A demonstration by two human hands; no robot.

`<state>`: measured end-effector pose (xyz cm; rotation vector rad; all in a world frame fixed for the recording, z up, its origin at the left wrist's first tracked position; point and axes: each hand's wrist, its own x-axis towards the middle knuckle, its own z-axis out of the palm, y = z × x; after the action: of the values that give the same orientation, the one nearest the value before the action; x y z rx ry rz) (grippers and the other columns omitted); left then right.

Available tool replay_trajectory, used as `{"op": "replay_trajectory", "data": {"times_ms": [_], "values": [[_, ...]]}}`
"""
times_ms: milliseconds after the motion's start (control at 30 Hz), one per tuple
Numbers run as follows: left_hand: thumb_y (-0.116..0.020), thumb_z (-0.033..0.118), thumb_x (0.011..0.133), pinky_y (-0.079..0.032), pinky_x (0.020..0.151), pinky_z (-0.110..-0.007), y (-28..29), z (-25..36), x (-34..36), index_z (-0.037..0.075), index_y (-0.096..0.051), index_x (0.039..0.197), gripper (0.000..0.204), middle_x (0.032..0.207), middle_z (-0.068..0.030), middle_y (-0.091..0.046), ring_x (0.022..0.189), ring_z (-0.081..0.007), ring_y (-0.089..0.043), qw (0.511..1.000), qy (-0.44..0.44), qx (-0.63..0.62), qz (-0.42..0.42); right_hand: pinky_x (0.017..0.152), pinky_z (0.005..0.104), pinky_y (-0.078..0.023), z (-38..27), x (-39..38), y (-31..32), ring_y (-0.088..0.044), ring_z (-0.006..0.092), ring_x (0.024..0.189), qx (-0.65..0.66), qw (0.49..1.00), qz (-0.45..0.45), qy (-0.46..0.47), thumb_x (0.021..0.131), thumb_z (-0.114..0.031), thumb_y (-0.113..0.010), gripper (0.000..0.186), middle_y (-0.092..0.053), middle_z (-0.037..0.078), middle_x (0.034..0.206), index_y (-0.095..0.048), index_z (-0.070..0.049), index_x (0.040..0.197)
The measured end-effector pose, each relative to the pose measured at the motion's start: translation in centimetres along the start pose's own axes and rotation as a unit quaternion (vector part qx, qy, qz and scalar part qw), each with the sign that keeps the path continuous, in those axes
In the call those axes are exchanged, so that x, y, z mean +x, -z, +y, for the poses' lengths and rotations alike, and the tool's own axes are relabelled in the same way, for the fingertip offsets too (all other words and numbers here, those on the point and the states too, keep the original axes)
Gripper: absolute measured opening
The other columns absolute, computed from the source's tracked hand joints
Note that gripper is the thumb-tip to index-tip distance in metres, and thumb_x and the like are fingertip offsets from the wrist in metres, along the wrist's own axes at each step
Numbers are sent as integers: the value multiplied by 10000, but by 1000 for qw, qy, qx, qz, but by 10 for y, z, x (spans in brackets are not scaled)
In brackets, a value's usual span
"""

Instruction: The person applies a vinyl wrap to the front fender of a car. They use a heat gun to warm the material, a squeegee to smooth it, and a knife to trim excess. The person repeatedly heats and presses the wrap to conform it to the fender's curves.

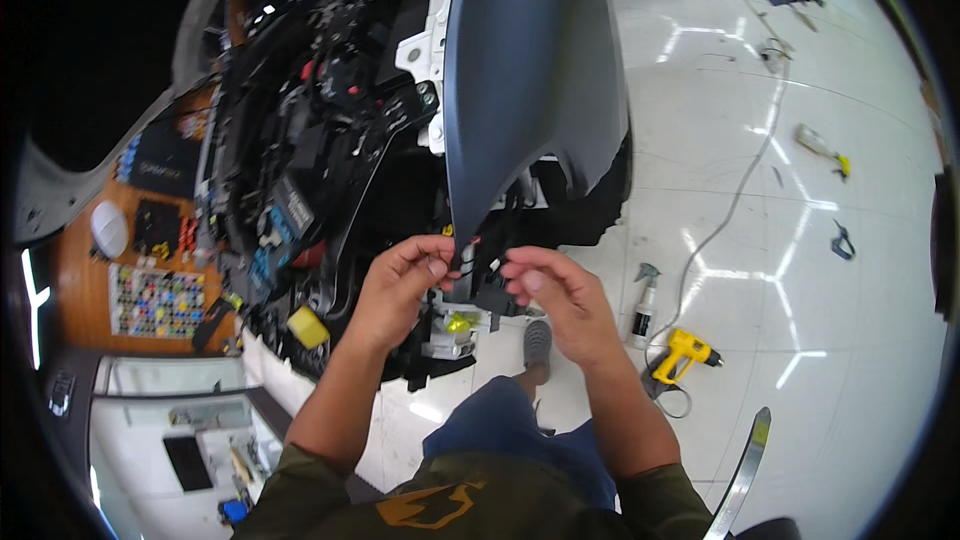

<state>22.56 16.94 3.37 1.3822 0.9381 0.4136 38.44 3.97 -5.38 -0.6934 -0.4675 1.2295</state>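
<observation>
A dark blue-grey car fender (530, 60) runs down the middle of the view and narrows to a tip between my hands. My left hand (395, 285) is closed in a pinch beside that tip, touching or nearly touching its edge. On the other side, my right hand (565, 295) has thumb and fingers drawn together near a small white piece (495, 264) and dark parts under the fender. Whatever either pinch holds is too small to make out. Below the hands hangs a dark boxy part (497, 297).
The open engine bay (350, 90) lies left, with a yellow sponge (308, 327) on the car's front edge. On the white tiled floor to the right are a yellow heat gun (685, 355), its cord (735, 205), a spray bottle (645, 305) and another bottle (818, 143).
</observation>
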Motion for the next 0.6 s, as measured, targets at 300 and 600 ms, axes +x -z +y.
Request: {"op": "replay_trajectory", "data": {"times_ms": [300, 600], "values": [[-585, -47, 878, -471, 852, -254, 8, -5, 21, -10, -534, 1226, 353, 1035, -70, -614, 940, -100, -583, 991, -36, -83, -100, 703, 234, -455, 27, 19, -47, -565, 91, 791, 88, 992, 84, -27, 928, -156, -602, 216, -627, 33, 902, -621, -7, 1084], [-578, -103, 835, -464, 846, -244, -1, 1, 25, -22, -480, 1294, 476, 993, -58, -581, 918, -103, -569, 990, -76, -72, -92, 612, 230, -425, 35, 28, -58, -538, 91, 688, 196, 975, 103, -11, 901, -111, -624, 93, -584, 21, 796, -608, -33, 950]]}}
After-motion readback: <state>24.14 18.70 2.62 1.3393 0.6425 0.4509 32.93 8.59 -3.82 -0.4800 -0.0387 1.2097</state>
